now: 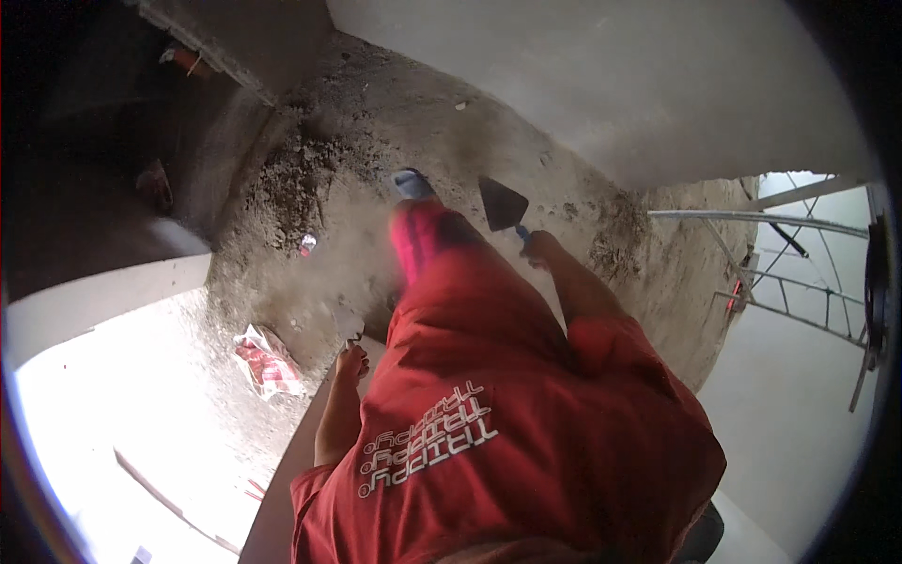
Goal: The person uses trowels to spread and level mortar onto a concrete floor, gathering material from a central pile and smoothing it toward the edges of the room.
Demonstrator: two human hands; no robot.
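Note:
My right hand (540, 248) is closed round the blue handle of a pointed trowel (504, 204). Its broad dark blade hangs flat above the dusty floor, to the right of my leg and grey shoe (412, 183). On the other side of my body, my left hand (351, 362) has its fingers wrapped round the handle of a small tool with a pale blade (349, 324), which looks like a smaller trowel. That blade blends into the floor, so its exact outline is hard to make out.
A red-and-white plastic bag (267, 363) lies on the floor at left, beside a brightly lit opening. Rough dirt (301, 174) covers the ground ahead. Pale walls (601, 85) rise far right, and metal scaffolding (799, 218) stands at right.

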